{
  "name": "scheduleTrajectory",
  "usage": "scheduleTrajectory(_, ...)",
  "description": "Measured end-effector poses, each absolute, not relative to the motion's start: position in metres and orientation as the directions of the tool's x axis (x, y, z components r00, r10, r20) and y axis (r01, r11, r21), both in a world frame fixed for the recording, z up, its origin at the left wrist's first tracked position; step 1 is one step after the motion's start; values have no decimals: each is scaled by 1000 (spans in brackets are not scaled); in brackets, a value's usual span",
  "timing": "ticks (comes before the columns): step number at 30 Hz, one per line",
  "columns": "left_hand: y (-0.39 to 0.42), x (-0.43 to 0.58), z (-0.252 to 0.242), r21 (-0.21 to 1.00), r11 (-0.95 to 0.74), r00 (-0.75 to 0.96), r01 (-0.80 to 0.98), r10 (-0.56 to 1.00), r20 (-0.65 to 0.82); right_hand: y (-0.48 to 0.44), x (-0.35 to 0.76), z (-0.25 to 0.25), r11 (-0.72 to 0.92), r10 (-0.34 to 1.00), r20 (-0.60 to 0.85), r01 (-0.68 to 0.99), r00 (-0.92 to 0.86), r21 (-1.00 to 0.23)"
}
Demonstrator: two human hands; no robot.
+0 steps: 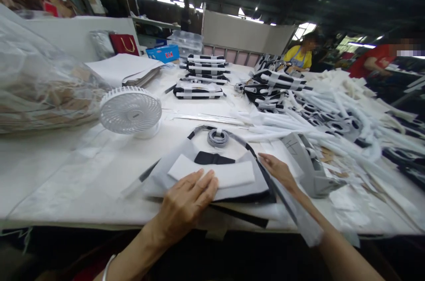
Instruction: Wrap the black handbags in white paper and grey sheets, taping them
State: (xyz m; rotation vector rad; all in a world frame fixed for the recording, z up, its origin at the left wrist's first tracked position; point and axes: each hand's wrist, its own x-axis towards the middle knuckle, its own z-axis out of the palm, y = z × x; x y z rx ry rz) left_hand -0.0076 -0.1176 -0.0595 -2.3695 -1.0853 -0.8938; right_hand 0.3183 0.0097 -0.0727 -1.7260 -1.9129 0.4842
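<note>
In front of me a black bag (pixel 270 194) lies on the table, partly covered with thin white wrapping sheet (pixel 156 186). On top of it rests a white foam strip (pixel 237 175). My left hand (pixel 187 197) presses flat on the strip's near edge, fingers stretched out. At the bag's right side my right hand (pixel 280 172) has its fingers closed around the black strap (pixel 250 150), from which a wrapped length (pixel 299 217) trails towards me. The strap arcs behind the bag, around a coiled ring in clear wrap (pixel 218 138).
A white fan (pixel 131 110) stands left, near a large plastic bag (pixel 43 77). A grey tape dispenser (pixel 307 166) is close to my right forearm. White foam tubes (pixel 338 108) pile up at right. Wrapped bags (pixel 199 90) are stacked at the back. Two people work beyond.
</note>
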Motion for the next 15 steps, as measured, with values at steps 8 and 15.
scheduleTrajectory(8, -122, -10, -63, -184, -659, 611, 729, 507, 608, 38, 270, -7, 190, 981, 167, 660, -98, -727)
scheduleTrajectory(15, -128, -4, -73, -191, -640, 599, 744, 514, 614, 71, 182, -30, -47, 794, -535, 849, -288, -527)
